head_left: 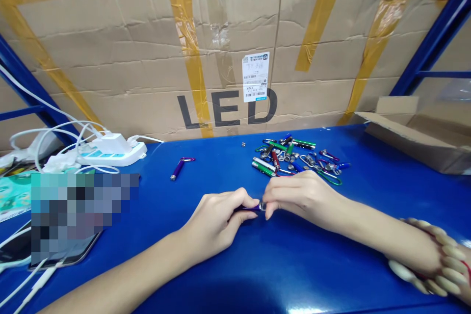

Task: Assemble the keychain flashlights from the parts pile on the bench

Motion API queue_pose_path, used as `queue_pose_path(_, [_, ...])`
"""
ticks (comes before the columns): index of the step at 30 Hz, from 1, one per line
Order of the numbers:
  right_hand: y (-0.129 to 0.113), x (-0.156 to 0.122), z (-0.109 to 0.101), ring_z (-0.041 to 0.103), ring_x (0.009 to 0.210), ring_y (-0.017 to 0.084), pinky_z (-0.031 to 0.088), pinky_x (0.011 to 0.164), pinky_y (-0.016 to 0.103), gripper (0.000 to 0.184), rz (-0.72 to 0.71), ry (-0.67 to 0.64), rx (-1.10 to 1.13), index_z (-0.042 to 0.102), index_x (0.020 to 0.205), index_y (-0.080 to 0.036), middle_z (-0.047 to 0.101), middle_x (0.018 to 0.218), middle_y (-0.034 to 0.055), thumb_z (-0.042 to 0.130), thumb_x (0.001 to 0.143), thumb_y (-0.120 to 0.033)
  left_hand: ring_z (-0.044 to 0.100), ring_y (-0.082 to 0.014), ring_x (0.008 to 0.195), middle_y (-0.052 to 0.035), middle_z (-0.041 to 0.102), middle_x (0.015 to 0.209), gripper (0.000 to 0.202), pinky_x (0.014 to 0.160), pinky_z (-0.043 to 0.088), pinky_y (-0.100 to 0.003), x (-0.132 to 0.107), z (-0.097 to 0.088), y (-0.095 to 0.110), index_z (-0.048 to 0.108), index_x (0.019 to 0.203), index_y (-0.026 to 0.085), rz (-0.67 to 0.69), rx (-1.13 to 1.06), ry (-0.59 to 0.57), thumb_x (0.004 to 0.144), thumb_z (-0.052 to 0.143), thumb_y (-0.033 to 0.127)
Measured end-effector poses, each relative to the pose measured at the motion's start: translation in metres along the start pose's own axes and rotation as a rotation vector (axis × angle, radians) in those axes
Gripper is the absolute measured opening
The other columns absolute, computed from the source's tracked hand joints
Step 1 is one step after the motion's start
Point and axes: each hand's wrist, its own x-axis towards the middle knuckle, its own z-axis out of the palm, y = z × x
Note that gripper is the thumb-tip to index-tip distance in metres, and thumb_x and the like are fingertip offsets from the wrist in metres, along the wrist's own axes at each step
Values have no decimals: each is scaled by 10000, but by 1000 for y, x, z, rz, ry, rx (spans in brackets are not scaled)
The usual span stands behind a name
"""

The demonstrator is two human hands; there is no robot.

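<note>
My left hand point(219, 218) is closed around a slim purple keychain flashlight point(251, 208), most of it hidden by the fingers. My right hand point(305, 196) pinches at the flashlight's silver end, its fingertips meeting a small metal piece point(262, 205) there. Whether that piece is joined to the tube or apart from it, I cannot tell. To the left on the blue table lies another purple flashlight point(178, 170) with a purple carabiner clip point(189, 159). Beyond my right hand is a loose pile of small flashlights point(265, 164) and clips in green, red, blue, silver and black.
A small metal bit point(243, 144) lies near the large cardboard box point(147, 59) at the back. At left are a white power strip point(127, 154), tangled white cables and a phone point(86, 250). An open carton point(412, 142) stands at right on the blue table point(294, 265).
</note>
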Motion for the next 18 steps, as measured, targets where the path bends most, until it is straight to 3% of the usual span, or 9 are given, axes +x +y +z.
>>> queue_pose_path(5, [-3, 2, -2, 564, 591, 91, 366, 525, 209, 418, -43, -128, -124, 605, 811, -175, 606, 742, 16, 235, 996, -235, 636, -144, 766, -19, 653, 819, 87, 681, 479, -215, -1, 0, 3, 515, 808, 194, 48, 40, -1, 881, 479, 166])
queue_pose_path(10, [-10, 3, 2, 452, 488, 107, 298, 466, 247, 441, -35, -77, -233, 557, 720, -164, 530, 644, 9, 215, 990, -230, 635, -142, 737, -23, 649, 800, 89, 661, 486, -217, -2, 1, 3, 509, 808, 193, 54, 48, 36, 883, 470, 165])
queue_pose_path(15, [-14, 4, 8, 439, 502, 96, 299, 486, 224, 399, 158, -31, -8, 505, 653, -169, 495, 593, -10, 311, 976, -297, 644, -138, 752, -23, 662, 821, 72, 674, 487, -207, -2, 1, 2, 527, 833, 193, 52, 60, 74, 883, 480, 175])
queue_pose_path(18, [-13, 5, 9, 467, 513, 91, 326, 521, 206, 391, 217, -30, 110, 487, 632, -166, 513, 575, -14, 335, 969, -295, 650, -131, 805, -3, 675, 895, 97, 700, 482, -198, 0, -1, 5, 535, 949, 213, 6, 75, 46, 884, 481, 166])
